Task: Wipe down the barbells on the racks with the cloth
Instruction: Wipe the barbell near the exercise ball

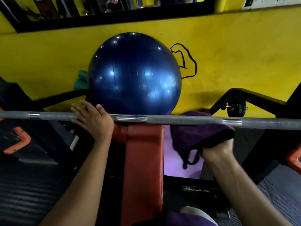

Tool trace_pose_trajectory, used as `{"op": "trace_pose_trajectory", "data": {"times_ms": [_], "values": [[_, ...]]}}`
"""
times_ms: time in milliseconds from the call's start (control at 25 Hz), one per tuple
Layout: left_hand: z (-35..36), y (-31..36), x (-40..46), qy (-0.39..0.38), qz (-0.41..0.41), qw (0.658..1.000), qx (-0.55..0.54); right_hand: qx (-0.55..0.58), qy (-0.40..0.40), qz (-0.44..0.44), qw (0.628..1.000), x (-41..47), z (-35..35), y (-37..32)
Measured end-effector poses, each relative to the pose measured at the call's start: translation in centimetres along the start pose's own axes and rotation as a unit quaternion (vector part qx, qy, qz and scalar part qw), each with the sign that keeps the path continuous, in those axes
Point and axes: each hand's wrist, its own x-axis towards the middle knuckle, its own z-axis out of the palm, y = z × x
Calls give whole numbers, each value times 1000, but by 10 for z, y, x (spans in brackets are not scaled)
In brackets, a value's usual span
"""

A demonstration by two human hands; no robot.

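Gym: barbell (179,120), red bench (143,160), exercise ball (135,74)

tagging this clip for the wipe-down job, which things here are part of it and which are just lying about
Part of the job:
- barbell, lying across the view
- purple cloth, draped over the barbell
- left hand, resting on the barbell
- right hand, gripping the cloth

Just lying about:
- blue ball
- red bench
- green rolls behind the ball
- small dumbbell

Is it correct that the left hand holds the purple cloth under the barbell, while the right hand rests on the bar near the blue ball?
The hands are swapped. In the head view the right hand grips the purple cloth under the barbell, and the left hand rests on the bar near the blue ball.
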Motion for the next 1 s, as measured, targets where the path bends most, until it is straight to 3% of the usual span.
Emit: {"op": "trace_pose_trajectory", "data": {"times_ms": [200,280,400,560,640,720,800,840,880,1000], "values": [[0,7,-4,-3,-40,997,-66,-83,-70,-29,994,3,11,18],[1,8,-5,0,-55,995,-87,-82,-90,20,992,-14,26,36],[0,6,-6,2,-50,994,-94,-133,-46,82,987,-23,14,45],[3,3,-6,2,-33,996,-79,-256,-91,126,954,-56,-8,32],[3,2,-7,-6,-22,998,-66,-280,-134,69,948,-80,4,18],[1,-3,-4,-15,-1,998,-54,-355,-183,-140,906,-91,29,-4],[-2,-13,6,-13,-3,999,-48,-439,-265,-348,785,-87,52,-20],[-3,-19,13,-9,-14,999,-49,-458,-309,-403,730,-83,61,-21],[-5,-22,20,-4,-23,999,-49,-511,-334,-461,644,-70,64,-16],[-5,-28,26,14,-10,999,-43,-747,-307,-548,215,-18,57,23]]}}
